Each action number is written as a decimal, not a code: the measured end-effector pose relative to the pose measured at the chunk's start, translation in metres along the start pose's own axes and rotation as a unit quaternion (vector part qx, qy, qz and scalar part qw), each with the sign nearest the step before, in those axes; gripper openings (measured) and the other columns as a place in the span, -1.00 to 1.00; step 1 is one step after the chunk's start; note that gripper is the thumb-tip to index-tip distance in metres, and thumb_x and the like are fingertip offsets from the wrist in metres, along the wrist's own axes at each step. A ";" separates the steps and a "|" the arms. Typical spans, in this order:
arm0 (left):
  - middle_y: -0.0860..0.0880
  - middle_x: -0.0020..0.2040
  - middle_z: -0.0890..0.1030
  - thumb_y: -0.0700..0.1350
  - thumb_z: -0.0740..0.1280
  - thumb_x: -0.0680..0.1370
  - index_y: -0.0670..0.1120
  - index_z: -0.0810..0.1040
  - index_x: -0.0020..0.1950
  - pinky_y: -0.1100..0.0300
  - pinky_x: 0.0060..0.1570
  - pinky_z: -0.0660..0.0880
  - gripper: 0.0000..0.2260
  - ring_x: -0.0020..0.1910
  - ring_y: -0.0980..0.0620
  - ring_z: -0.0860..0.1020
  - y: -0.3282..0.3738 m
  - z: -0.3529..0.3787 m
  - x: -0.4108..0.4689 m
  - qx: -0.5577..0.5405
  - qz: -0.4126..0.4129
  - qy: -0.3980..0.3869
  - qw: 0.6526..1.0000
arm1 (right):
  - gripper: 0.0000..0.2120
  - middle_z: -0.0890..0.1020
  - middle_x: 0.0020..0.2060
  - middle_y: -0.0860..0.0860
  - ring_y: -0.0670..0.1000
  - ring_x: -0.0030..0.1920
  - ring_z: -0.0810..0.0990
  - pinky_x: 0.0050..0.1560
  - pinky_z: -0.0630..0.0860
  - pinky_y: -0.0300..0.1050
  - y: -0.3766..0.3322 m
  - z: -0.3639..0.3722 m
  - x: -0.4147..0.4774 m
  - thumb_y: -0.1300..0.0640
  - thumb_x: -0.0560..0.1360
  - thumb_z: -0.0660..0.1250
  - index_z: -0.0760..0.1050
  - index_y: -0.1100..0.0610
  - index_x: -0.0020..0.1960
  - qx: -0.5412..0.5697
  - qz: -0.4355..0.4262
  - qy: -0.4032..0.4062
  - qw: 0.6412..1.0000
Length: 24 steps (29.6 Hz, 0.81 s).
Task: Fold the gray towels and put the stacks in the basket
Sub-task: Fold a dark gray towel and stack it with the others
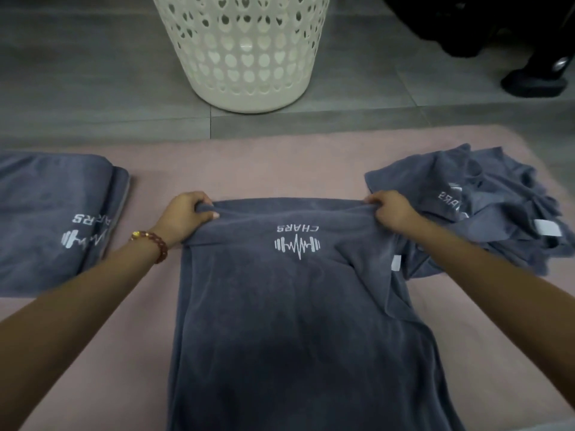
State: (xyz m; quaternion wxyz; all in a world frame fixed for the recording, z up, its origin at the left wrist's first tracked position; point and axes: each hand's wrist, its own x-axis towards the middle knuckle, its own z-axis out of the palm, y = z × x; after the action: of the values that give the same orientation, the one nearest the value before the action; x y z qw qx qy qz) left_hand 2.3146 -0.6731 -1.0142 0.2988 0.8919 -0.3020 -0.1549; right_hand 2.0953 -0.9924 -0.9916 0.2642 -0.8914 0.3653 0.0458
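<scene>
The left hand [186,217] gripped the far left corner of a gray terry towel [295,321] printed with a white "CHARS" barbell logo. Its fingers were curled over a bunched fold of the edge, and the thumb lay along the cloth. The right hand [393,209] pinched the far right corner in much the same way, knuckles up, with fingers curled tightly round the gathered hem. Between the two hands the far edge was drawn taut. The rest of the towel lay spread lengthwise toward the person on a pale pink mat [249,169]. A brown bead bracelet [154,244] circled the left wrist. A folded stack of gray towels [53,219] lay on the mat to the left, apart from the left hand. A crumpled heap of gray towels [497,213] sat just beside the right hand. A white perforated plastic basket [245,51] stood on the gray tiled floor [93,88] beyond the mat.
</scene>
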 end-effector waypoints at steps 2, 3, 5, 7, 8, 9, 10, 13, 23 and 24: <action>-0.18 -0.07 0.57 -0.23 0.47 0.41 -0.21 0.59 -0.12 0.24 -0.08 0.32 -0.89 -0.07 -0.07 0.49 -0.007 0.002 0.000 0.053 0.012 -0.009 0.999 | -0.58 0.45 0.26 0.15 0.17 0.19 0.49 0.25 0.40 -0.09 0.001 0.012 -0.006 0.42 0.46 0.12 0.44 0.22 0.28 -0.093 -0.062 -0.011 0.994; -0.18 -0.03 0.55 -0.22 0.48 0.40 -0.19 0.60 -0.12 0.20 0.00 0.36 -0.88 -0.02 -0.10 0.50 -0.009 0.002 0.000 0.066 0.027 0.001 0.997 | -0.61 0.39 0.27 0.14 0.17 0.20 0.47 0.27 0.38 -0.04 0.001 0.016 -0.008 0.38 0.49 0.13 0.42 0.21 0.30 -0.101 -0.075 -0.010 0.992; -0.14 0.08 0.52 -0.19 0.47 0.40 -0.15 0.60 -0.10 0.08 0.17 0.37 -0.88 0.13 -0.12 0.49 -0.011 0.004 0.002 0.083 0.048 0.005 0.995 | -0.69 0.33 0.27 0.16 0.16 0.24 0.41 0.33 0.29 -0.09 0.002 0.020 -0.007 0.29 0.53 0.19 0.40 0.25 0.27 -0.084 -0.074 0.007 0.994; -0.04 0.17 0.45 -0.11 0.45 0.43 -0.08 0.58 -0.05 0.02 0.24 0.28 -0.86 0.23 -0.02 0.41 -0.010 0.003 0.002 0.113 0.039 -0.029 0.992 | -0.72 0.28 0.27 0.19 0.16 0.28 0.33 0.37 0.18 -0.15 0.002 0.018 -0.002 0.22 0.54 0.26 0.41 0.28 0.22 -0.091 -0.050 -0.003 0.995; 0.00 0.17 0.42 -0.05 0.45 0.43 -0.04 0.57 -0.03 0.02 0.26 0.24 -0.83 0.23 0.02 0.38 -0.011 0.000 0.003 0.130 0.036 -0.055 0.989 | -0.72 0.27 0.28 0.19 0.16 0.30 0.29 0.37 0.16 -0.14 0.001 0.016 0.000 0.18 0.54 0.29 0.42 0.27 0.21 -0.113 -0.041 -0.018 0.993; 0.02 0.14 0.40 -0.01 0.46 0.41 -0.01 0.56 -0.03 0.02 0.27 0.26 -0.80 0.22 0.04 0.37 -0.011 -0.004 0.004 0.137 0.041 -0.084 0.986 | -0.71 0.27 0.28 0.18 0.16 0.31 0.26 0.38 0.18 -0.10 0.000 0.013 0.002 0.13 0.53 0.30 0.43 0.24 0.20 -0.144 -0.038 -0.032 0.988; 0.02 0.11 0.40 0.00 0.47 0.39 0.00 0.55 -0.05 0.02 0.26 0.30 -0.79 0.20 0.01 0.40 -0.012 -0.008 0.006 0.134 0.050 -0.110 0.984 | -0.70 0.28 0.29 0.16 0.16 0.32 0.25 0.37 0.20 -0.05 0.000 0.009 0.004 0.09 0.53 0.31 0.45 0.21 0.20 -0.179 -0.045 -0.045 0.982; 0.00 -0.01 0.46 -0.03 0.47 0.40 0.05 0.48 -0.14 0.04 0.16 0.37 -0.81 0.09 -0.08 0.46 -0.005 -0.018 0.008 0.147 0.088 -0.161 0.972 | -0.76 0.38 0.25 0.12 0.15 0.29 0.30 0.30 0.28 -0.04 -0.002 -0.004 0.007 0.02 0.50 0.34 0.48 0.12 0.10 -0.211 -0.075 -0.071 0.972; -0.10 -0.25 0.55 -0.23 0.50 0.38 0.00 0.46 -0.36 0.25 -0.24 0.36 -0.74 -0.28 0.10 0.46 0.016 -0.049 -0.011 0.006 0.110 -0.094 0.989 | -0.69 0.48 -0.38 -0.17 -0.19 -0.30 0.43 -0.29 0.28 -0.32 0.002 -0.056 -0.033 0.18 0.36 0.49 0.37 -0.05 -0.30 -0.070 -0.176 -0.087 0.978; -0.09 -0.28 0.55 -0.24 0.51 0.37 -0.02 0.46 -0.38 0.27 -0.27 0.34 -0.73 -0.30 0.12 0.44 0.015 -0.051 -0.011 0.003 0.113 -0.084 0.990 | -0.70 0.50 -0.43 -0.17 -0.21 -0.34 0.44 -0.31 0.28 -0.36 0.007 -0.060 -0.037 0.21 0.35 0.51 0.40 -0.04 -0.31 -0.040 -0.178 -0.084 0.980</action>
State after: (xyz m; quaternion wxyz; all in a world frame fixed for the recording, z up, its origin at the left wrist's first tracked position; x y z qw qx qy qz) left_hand 2.3232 -0.6532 -0.9642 0.2849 0.8369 -0.4255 -0.1933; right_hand 2.0572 -1.0033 -0.9331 0.2622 -0.9450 0.1748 0.0874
